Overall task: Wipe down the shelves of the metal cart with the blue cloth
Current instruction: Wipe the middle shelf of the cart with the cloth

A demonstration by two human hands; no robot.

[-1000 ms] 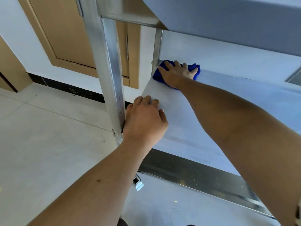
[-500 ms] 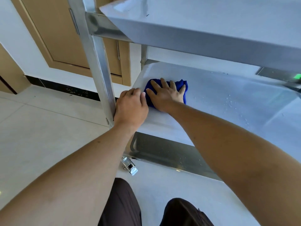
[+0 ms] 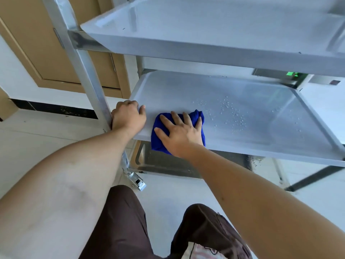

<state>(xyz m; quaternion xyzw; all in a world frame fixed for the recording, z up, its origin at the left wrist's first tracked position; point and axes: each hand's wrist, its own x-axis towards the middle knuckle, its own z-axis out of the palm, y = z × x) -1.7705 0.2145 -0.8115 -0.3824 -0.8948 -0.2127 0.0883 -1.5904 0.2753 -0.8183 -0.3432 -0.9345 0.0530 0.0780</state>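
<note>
The right hand (image 3: 180, 135) lies flat on the blue cloth (image 3: 158, 139), its fingers straight and spread, the palm pressing the cloth down onto the middle shelf (image 3: 252, 116) at that shelf's near edge. The cloth is bunched into one thick wad; blue shows to the left of the thumb, past the fingertips and along the little-finger side, and its near end hangs slightly over the shelf's front lip.

The left hand (image 3: 127, 116) sits just beside the cloth, to the left of the right hand and not touching it. Its fingers are curled over the shelf's near left corner, gripping the edge, with the knuckles up against the upright post (image 3: 82, 58) of the metal cart (image 3: 205, 53).

Beyond the right hand's fingertips and off to its right, a scatter of small water droplets (image 3: 229, 111) beads on the shelf surface. The area directly ahead of the left hand looks dull and free of beads.

Three shelves show in all: one top shelf (image 3: 205, 25) above both hands, the middle one under them, and one bottom shelf (image 3: 168, 163) below the right wrist, darker and speckled. One caster (image 3: 137, 181) is visible under the left forearm at the foot of the post.

Nearest the camera, under both forearms, are the person's two knees in dark brown trousers (image 3: 119, 221). Left of the left hand, past the post, stands a tan wooden door (image 3: 37, 43) above a pale tiled floor (image 3: 37, 137).
</note>
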